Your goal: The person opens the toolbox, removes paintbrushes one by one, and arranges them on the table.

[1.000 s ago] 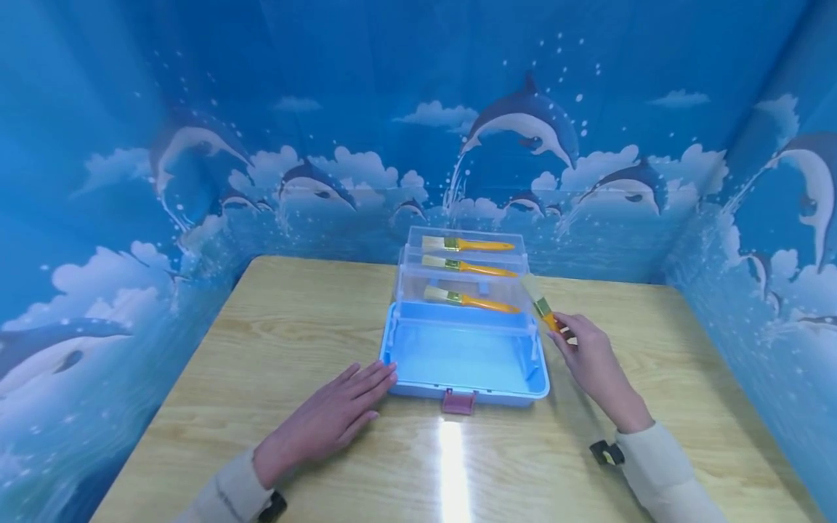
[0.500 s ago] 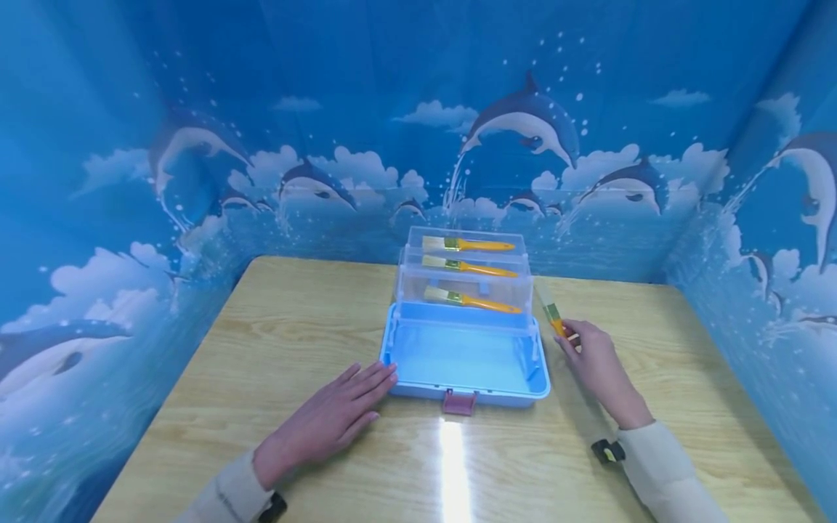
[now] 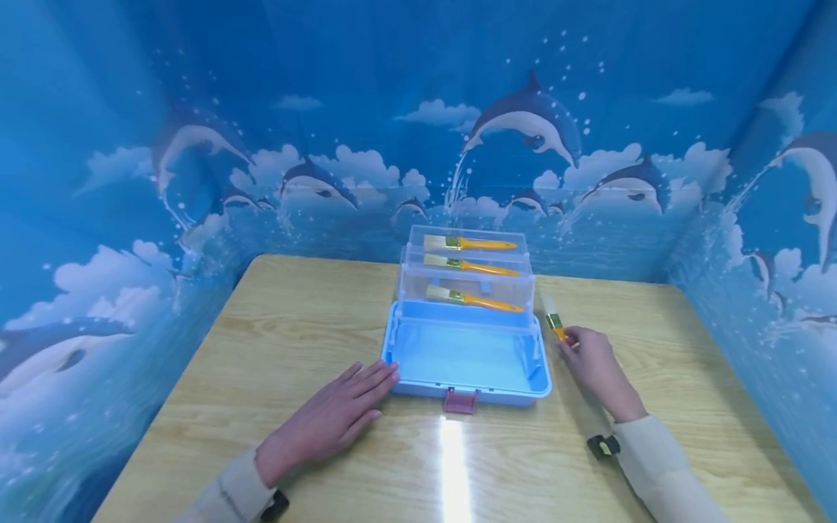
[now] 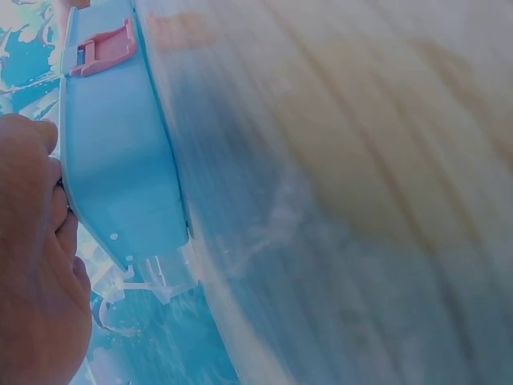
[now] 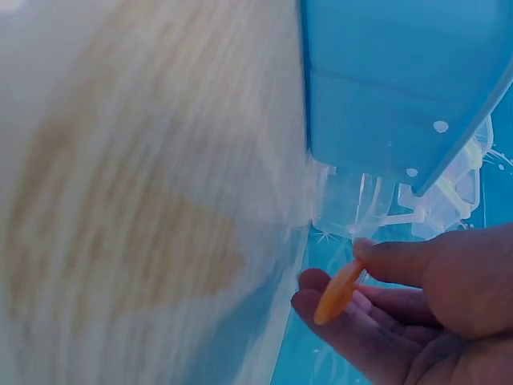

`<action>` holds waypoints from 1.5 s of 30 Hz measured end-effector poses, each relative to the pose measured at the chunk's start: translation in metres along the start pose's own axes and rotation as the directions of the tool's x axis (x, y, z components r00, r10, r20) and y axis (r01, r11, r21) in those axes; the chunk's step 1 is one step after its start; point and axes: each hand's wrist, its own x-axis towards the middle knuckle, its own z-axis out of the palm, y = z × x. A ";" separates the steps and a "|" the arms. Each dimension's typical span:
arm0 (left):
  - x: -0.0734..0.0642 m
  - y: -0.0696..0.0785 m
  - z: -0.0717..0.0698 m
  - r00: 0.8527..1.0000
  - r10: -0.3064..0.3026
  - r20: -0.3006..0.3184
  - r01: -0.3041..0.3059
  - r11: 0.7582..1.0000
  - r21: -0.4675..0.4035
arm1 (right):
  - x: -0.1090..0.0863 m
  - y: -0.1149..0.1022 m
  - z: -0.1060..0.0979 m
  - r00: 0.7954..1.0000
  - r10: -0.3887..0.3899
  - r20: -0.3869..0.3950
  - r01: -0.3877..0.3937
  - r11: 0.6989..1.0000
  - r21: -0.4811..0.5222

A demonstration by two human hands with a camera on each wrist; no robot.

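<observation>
Right of the centre of the head view, we see the right hand (image 3: pixel 593 365), which pinches a brush (image 3: pixel 554 322) by its orange handle between the thumb and the fingers; the grip is nearly closed, with only the handle inside it. The bristles of this brush point to the top of the frame, just beside the right side of the blue box (image 3: pixel 503 399); we cannot tell whether they touch the table (image 3: pixel 281 319). In the right wrist view, the end of the handle lies between the thumb and the fingers, at the lower right. Left of the centre, the left hand (image 3: pixel 333 418) is flat, with its fingers extended; it grasps nothing, and its fingertips touch the front left corner of the box. The box is open in the middle of the frame, with its clasp (image 3: pixel 461 402) on the front wall. Above its base, the clear trays (image 3: pixel 418 316) rise in steps, and we count one brush in each: an upper brush (image 3: pixel 471 243), a middle brush (image 3: pixel 472 266) and a lower brush (image 3: pixel 474 299), all with bristles to the left. Behind the table hangs a dolphin cloth (image 3: pixel 366 73).
</observation>
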 end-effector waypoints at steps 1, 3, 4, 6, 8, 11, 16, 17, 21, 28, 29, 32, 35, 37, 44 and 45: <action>0.000 0.000 0.000 1.000 -0.002 0.005 0.002 1.000 -0.004 | 0.001 0.000 0.000 1.000 0.006 0.009 -0.006 1.000 -0.005; 0.001 0.000 -0.001 1.000 -0.009 0.015 0.009 1.000 -0.013 | 0.004 0.002 0.001 0.999 0.033 0.031 -0.033 0.999 -0.008; 0.001 0.001 -0.001 1.000 -0.010 0.018 0.011 1.000 -0.017 | 0.004 0.002 0.002 0.998 0.044 0.038 -0.044 0.999 -0.007; 0.002 0.000 -0.001 1.000 -0.013 0.023 0.013 1.000 -0.022 | 0.006 0.002 0.002 0.996 0.066 0.057 -0.066 0.998 -0.002; 0.002 0.000 -0.001 1.000 -0.014 0.022 0.015 1.000 -0.026 | 0.008 0.004 0.004 0.995 0.080 0.065 -0.080 0.997 -0.004; 0.001 0.000 -0.001 1.000 -0.016 0.022 0.016 1.000 -0.023 | 0.009 0.004 0.006 0.994 0.086 0.072 -0.085 0.996 -0.015; 0.000 0.001 -0.001 1.000 -0.020 0.023 0.021 1.000 -0.019 | 0.013 0.004 0.007 0.992 0.101 0.080 -0.099 0.994 -0.035; 0.000 0.001 -0.001 0.999 -0.022 0.024 0.022 0.999 -0.023 | 0.014 0.003 0.007 0.991 0.108 0.083 -0.105 0.994 -0.038; 0.000 0.001 -0.001 0.999 -0.029 0.038 0.030 0.999 -0.030 | 0.019 0.001 0.007 0.989 0.115 0.091 -0.111 0.993 -0.049; 0.000 0.001 0.000 1.000 -0.020 0.020 0.020 1.000 -0.014 | 0.025 -0.001 0.007 0.972 0.164 0.170 -0.158 0.986 -0.047; 0.000 0.001 0.000 1.000 -0.019 0.016 0.019 1.000 -0.010 | 0.026 -0.001 0.007 0.971 0.165 0.174 -0.159 0.986 -0.049; 0.000 0.001 0.001 1.000 -0.017 -0.005 0.017 1.000 -0.003 | 0.027 -0.003 0.008 0.972 0.157 0.175 -0.150 0.987 -0.055; -0.001 0.002 0.001 1.000 -0.010 -0.023 0.010 1.000 0.004 | 0.028 -0.004 0.009 0.974 0.153 0.165 -0.144 0.987 -0.068; -0.002 0.002 0.001 1.000 -0.005 -0.025 0.005 1.000 0.004 | 0.028 -0.006 0.010 0.973 0.162 0.166 -0.152 0.986 -0.076; -0.002 0.001 0.001 1.000 0.003 -0.024 -0.003 1.000 0.011 | 0.029 -0.010 0.010 0.966 0.192 0.172 -0.179 0.980 -0.088; -0.002 0.001 0.001 1.000 0.002 -0.025 -0.002 1.000 0.011 | 0.030 -0.010 0.010 0.968 0.189 0.167 -0.177 0.980 -0.087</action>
